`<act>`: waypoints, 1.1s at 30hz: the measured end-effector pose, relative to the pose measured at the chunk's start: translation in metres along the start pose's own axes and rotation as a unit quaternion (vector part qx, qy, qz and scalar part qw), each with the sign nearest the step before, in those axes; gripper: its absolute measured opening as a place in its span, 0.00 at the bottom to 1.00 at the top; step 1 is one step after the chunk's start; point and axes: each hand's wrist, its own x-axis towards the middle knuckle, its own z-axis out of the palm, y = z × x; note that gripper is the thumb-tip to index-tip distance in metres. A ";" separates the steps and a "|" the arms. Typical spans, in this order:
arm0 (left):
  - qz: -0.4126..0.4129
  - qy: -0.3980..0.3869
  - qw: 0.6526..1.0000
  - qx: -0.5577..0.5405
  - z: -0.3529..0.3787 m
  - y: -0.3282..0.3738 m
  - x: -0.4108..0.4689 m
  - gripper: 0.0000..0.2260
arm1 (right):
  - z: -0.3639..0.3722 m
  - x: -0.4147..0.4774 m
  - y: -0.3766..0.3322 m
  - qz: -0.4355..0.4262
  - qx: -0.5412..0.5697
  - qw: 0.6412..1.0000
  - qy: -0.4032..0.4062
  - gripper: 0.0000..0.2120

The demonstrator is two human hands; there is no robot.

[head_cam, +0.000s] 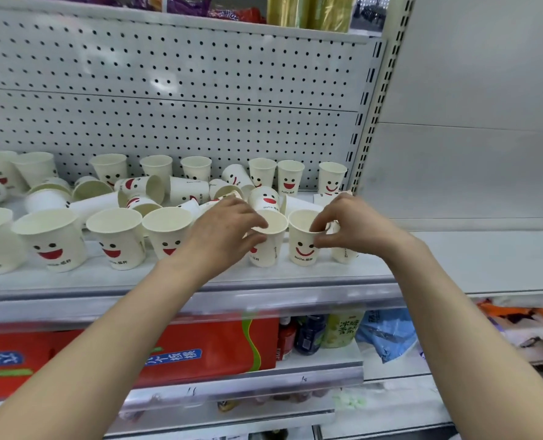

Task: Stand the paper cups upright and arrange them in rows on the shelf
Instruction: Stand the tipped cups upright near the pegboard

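Head view: we hold two smiley-face paper cups by their rims, in the near row at the right of the shelf (327, 276).
Our left hand (229, 223) pinches the lip of the left cup (268, 246), and our right hand (349, 223), wrist arched, pinches the lip of the right cup (302, 246). Both cups stand upright, side by side. We judge them light, thin-walled and easily crushed, so the rolled rim is the stiffest hold. Toppled cups (143, 188) lie farther back.
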 end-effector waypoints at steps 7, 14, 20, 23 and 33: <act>-0.021 -0.003 1.000 -0.022 0.012 0.017 0.007 0.08 | -0.009 -0.005 0.000 0.007 -0.032 0.999 -0.012 0.06; -0.031 0.016 0.999 -0.019 0.021 0.027 0.012 0.11 | -0.008 -0.005 -0.001 0.010 -0.038 0.999 -0.017 0.08; -0.021 0.023 0.999 -0.015 0.021 0.024 0.005 0.14 | -0.025 -0.017 0.012 0.047 0.086 0.994 0.037 0.18; 0.006 0.064 0.998 -0.027 0.016 0.028 0.005 0.17 | -0.033 -0.025 0.032 0.105 0.045 0.991 0.073 0.26; 0.084 0.008 0.996 -0.021 0.024 0.051 0.030 0.14 | -0.016 -0.033 0.051 0.101 -0.077 0.990 0.052 0.05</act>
